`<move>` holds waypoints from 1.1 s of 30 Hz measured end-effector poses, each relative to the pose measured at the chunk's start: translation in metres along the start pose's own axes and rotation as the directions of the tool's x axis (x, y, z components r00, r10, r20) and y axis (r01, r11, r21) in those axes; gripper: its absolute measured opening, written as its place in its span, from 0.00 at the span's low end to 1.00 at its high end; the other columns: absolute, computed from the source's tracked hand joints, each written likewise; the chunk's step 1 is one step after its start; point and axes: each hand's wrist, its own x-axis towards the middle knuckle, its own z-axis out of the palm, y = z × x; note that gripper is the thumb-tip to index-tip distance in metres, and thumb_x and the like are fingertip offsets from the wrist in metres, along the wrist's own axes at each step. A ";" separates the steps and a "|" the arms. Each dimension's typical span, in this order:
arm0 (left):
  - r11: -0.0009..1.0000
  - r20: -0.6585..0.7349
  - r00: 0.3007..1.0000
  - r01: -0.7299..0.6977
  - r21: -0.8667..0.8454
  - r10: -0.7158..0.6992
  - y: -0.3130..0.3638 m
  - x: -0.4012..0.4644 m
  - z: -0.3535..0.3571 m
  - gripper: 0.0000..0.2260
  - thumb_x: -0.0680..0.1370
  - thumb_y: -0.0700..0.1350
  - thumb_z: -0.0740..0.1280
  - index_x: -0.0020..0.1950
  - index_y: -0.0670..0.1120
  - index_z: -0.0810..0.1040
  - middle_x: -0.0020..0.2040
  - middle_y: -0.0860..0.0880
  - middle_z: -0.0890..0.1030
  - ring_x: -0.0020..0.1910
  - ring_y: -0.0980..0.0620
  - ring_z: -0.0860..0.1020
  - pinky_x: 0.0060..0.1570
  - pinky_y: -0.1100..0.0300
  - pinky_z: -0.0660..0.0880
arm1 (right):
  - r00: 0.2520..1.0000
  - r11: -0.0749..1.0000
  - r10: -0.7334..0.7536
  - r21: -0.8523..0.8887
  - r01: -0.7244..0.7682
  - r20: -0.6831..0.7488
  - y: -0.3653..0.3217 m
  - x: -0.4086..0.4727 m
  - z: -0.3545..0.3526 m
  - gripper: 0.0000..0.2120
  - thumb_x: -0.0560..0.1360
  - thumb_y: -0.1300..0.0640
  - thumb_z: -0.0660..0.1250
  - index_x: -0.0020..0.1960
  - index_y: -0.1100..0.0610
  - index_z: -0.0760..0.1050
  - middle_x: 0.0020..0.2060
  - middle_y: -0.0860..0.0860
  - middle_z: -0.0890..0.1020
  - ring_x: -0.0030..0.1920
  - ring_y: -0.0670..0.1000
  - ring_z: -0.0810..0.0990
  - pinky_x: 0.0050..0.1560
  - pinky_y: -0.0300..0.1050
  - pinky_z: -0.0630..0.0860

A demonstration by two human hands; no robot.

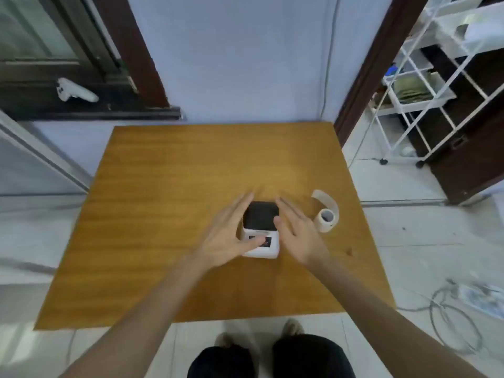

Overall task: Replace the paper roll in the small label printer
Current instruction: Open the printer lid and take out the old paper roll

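Observation:
A small white label printer (260,230) with a black lid and a little front screen stands on the wooden table (169,203), right of centre. My left hand (229,236) is spread open along its left side, thumb lying over the front panel by the screen. On the printer's right side, my right hand (297,230) is also open, fingers stretched out next to the black lid. A white paper roll (326,219) stands on end to the right of the printer, with a loose strip curling up behind it. The lid looks closed.
The table ends close to my knees at the front. A white wire shelf cart (436,85) stands at the back right. Cables and a power strip (471,298) lie on the tiled floor to the right. A white controller (73,91) rests on the dark sill at the back left.

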 end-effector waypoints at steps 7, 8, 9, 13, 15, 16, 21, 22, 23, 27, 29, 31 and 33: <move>0.998 -0.030 0.998 -0.055 -0.005 0.055 -0.039 0.018 0.040 0.53 0.64 0.70 0.70 0.79 0.63 0.41 0.81 0.58 0.50 0.78 0.58 0.51 0.76 0.55 0.52 | 0.997 0.979 -0.028 0.202 0.014 0.067 0.048 0.003 0.028 0.26 0.83 0.51 0.54 0.79 0.45 0.50 0.77 0.42 0.58 0.76 0.40 0.56 0.77 0.44 0.54; 0.996 -0.047 0.995 -0.083 0.016 0.083 -0.042 0.019 0.041 0.52 0.63 0.70 0.70 0.77 0.66 0.40 0.80 0.59 0.51 0.77 0.60 0.52 0.74 0.57 0.52 | 0.997 0.971 -0.049 0.238 0.031 0.067 0.053 0.003 0.029 0.26 0.83 0.51 0.54 0.78 0.45 0.51 0.77 0.42 0.59 0.76 0.38 0.56 0.77 0.45 0.55; 0.994 -0.052 0.993 -0.100 0.032 0.101 -0.044 0.017 0.042 0.52 0.62 0.70 0.70 0.76 0.68 0.39 0.79 0.58 0.52 0.76 0.61 0.53 0.73 0.58 0.53 | 0.995 0.962 -0.068 0.271 0.046 0.070 0.059 0.002 0.030 0.26 0.82 0.52 0.55 0.78 0.45 0.52 0.77 0.41 0.60 0.75 0.38 0.57 0.77 0.46 0.55; 0.990 -0.056 0.991 -0.121 0.077 0.125 -0.044 -0.003 0.051 0.52 0.61 0.72 0.69 0.70 0.75 0.34 0.76 0.62 0.50 0.74 0.61 0.55 0.70 0.61 0.56 | 0.977 0.954 -0.192 0.251 0.163 0.097 0.075 -0.008 0.032 0.29 0.78 0.54 0.57 0.78 0.47 0.55 0.76 0.44 0.63 0.75 0.40 0.60 0.76 0.46 0.57; 0.992 -0.075 0.992 -0.093 0.088 0.099 -0.041 -0.018 0.060 0.52 0.59 0.73 0.68 0.67 0.77 0.30 0.73 0.65 0.50 0.71 0.63 0.54 0.69 0.61 0.56 | 0.965 0.955 -0.238 0.209 0.212 0.113 0.080 -0.015 0.032 0.31 0.78 0.60 0.59 0.78 0.49 0.56 0.76 0.44 0.64 0.75 0.40 0.60 0.76 0.44 0.57; 0.993 -0.098 0.991 -0.088 0.084 0.096 -0.040 -0.025 0.066 0.52 0.59 0.73 0.68 0.66 0.78 0.30 0.72 0.65 0.50 0.71 0.63 0.54 0.70 0.60 0.55 | 0.961 0.953 -0.252 0.204 0.225 0.117 0.082 -0.020 0.032 0.31 0.77 0.62 0.60 0.78 0.48 0.57 0.75 0.43 0.64 0.75 0.39 0.61 0.76 0.43 0.57; 0.996 -0.183 0.979 -0.082 0.021 0.084 -0.033 -0.055 0.088 0.56 0.62 0.70 0.71 0.79 0.64 0.37 0.72 0.65 0.54 0.70 0.65 0.56 0.69 0.60 0.57 | 0.966 0.933 -0.239 0.299 0.199 0.103 0.083 -0.042 0.037 0.32 0.72 0.58 0.62 0.75 0.41 0.63 0.72 0.41 0.71 0.73 0.39 0.64 0.76 0.50 0.58; 0.997 -0.185 0.980 -0.075 -0.006 0.073 -0.031 -0.058 0.089 0.56 0.63 0.68 0.73 0.80 0.63 0.39 0.72 0.65 0.55 0.71 0.64 0.58 0.69 0.59 0.59 | 0.968 0.931 -0.228 0.314 0.185 0.103 0.084 -0.045 0.038 0.33 0.71 0.57 0.62 0.74 0.40 0.63 0.72 0.41 0.70 0.74 0.40 0.63 0.76 0.51 0.57; 0.997 -0.181 0.981 -0.070 -0.035 0.063 -0.029 -0.061 0.089 0.56 0.63 0.67 0.74 0.79 0.64 0.39 0.72 0.66 0.56 0.72 0.63 0.60 0.69 0.59 0.60 | 0.968 0.928 -0.226 0.328 0.180 0.108 0.084 -0.049 0.039 0.33 0.71 0.57 0.62 0.74 0.40 0.62 0.72 0.42 0.70 0.74 0.40 0.63 0.76 0.52 0.57; 0.989 -0.154 0.988 -0.055 -0.137 0.033 -0.027 -0.069 0.086 0.57 0.63 0.62 0.79 0.75 0.73 0.38 0.62 0.84 0.57 0.64 0.78 0.64 0.64 0.66 0.64 | 0.960 0.918 -0.246 0.349 0.186 0.135 0.083 -0.056 0.037 0.33 0.76 0.63 0.63 0.77 0.45 0.58 0.74 0.42 0.66 0.74 0.41 0.64 0.76 0.52 0.59; 0.987 -0.159 0.987 -0.043 -0.157 0.018 -0.027 -0.069 0.086 0.59 0.64 0.58 0.81 0.78 0.69 0.38 0.61 0.83 0.56 0.61 0.82 0.62 0.63 0.69 0.62 | 0.952 0.923 -0.255 0.336 0.188 0.168 0.084 -0.057 0.033 0.36 0.79 0.65 0.63 0.79 0.46 0.51 0.76 0.44 0.63 0.75 0.43 0.63 0.76 0.52 0.60; 0.988 -0.169 0.986 -0.032 -0.151 0.006 -0.026 -0.068 0.086 0.60 0.62 0.60 0.81 0.78 0.68 0.38 0.62 0.80 0.57 0.64 0.75 0.64 0.64 0.66 0.63 | 0.937 0.930 -0.277 0.305 0.205 0.214 0.085 -0.057 0.029 0.39 0.79 0.59 0.64 0.79 0.43 0.43 0.77 0.45 0.60 0.75 0.44 0.62 0.76 0.52 0.60; 0.990 -0.171 0.985 -0.017 -0.141 -0.008 -0.026 -0.069 0.085 0.60 0.61 0.61 0.80 0.76 0.71 0.38 0.62 0.79 0.59 0.67 0.67 0.67 0.64 0.64 0.64 | 0.922 0.937 -0.296 0.264 0.229 0.251 0.085 -0.056 0.025 0.42 0.78 0.53 0.65 0.78 0.43 0.38 0.78 0.45 0.58 0.76 0.43 0.61 0.76 0.50 0.59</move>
